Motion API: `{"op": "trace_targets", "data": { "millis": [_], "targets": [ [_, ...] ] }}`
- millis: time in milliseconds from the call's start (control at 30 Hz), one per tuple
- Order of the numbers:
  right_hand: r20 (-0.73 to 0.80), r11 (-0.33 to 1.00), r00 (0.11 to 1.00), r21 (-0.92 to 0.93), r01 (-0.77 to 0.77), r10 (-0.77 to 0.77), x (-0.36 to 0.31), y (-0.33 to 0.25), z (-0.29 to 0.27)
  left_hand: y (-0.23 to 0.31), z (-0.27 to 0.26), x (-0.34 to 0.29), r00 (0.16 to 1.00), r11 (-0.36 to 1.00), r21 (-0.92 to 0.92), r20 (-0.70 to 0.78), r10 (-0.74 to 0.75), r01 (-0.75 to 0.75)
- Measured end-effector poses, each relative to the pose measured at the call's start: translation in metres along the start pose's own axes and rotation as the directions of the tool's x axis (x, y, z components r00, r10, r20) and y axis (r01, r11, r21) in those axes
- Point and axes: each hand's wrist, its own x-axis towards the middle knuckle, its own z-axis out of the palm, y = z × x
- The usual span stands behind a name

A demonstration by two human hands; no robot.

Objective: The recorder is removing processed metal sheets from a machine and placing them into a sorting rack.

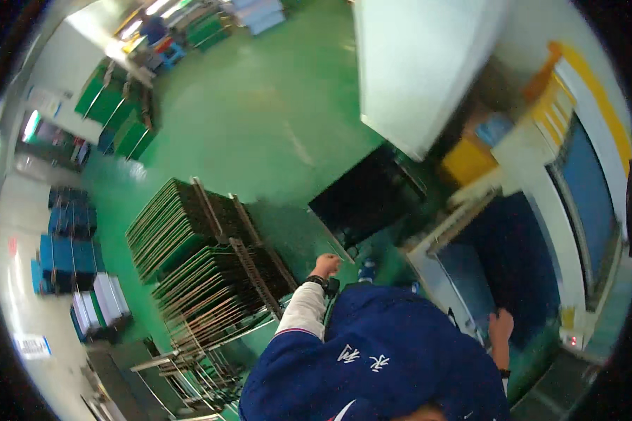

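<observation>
My left hand (326, 265), with a dark watch on its wrist, is closed with the fingers curled in, and nothing shows in it. It is close to the near corner of a low black platform (365, 196) on the floor; whether they touch I cannot tell. My right hand (500, 324) hangs low on the right with its fingers curled, and I see nothing in it. That hand is beside the pale machine's dark blue opening (512, 259) and a grey-blue panel (467, 277).
On the left stands a rack of upright green-edged boards (203, 245). A large white cabinet (421, 63) rises ahead, with a yellow box (469, 161) near it. Blue bins (70, 256) line the left wall. Farther off are green stacks (116, 116) and a person seated at a bench (153, 31).
</observation>
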Motion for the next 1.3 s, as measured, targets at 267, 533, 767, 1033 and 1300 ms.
{"op": "trace_targets", "data": {
  "millis": [267,533,767,1033,1300],
  "targets": [
    [-0.099,0.986,0.994,0.156,0.058,-0.043,0.055,0.063,0.045,-0.013,-0.009,0.008,0.997,0.999,0.021,-0.065,0.030,-0.028],
    [0.040,0.970,0.985,0.173,-0.173,0.169,0.062,0.046,0.020,-0.011,-0.010,0.014,0.993,0.995,0.070,-0.090,0.073,-0.067],
    [-0.104,0.986,0.981,0.045,-0.158,0.162,0.063,0.052,0.029,-0.002,-0.005,0.003,0.997,0.997,0.050,-0.053,0.064,-0.062],
    [-0.039,0.973,0.983,0.150,-0.174,0.182,0.033,-0.007,-0.018,-0.016,-0.010,0.004,0.993,0.983,0.163,-0.072,0.092,-0.079],
    [-0.009,0.961,0.974,0.161,-0.223,0.228,0.030,-0.021,-0.030,-0.017,-0.009,0.008,0.994,0.989,0.138,-0.091,0.060,-0.047]
  ]
}}
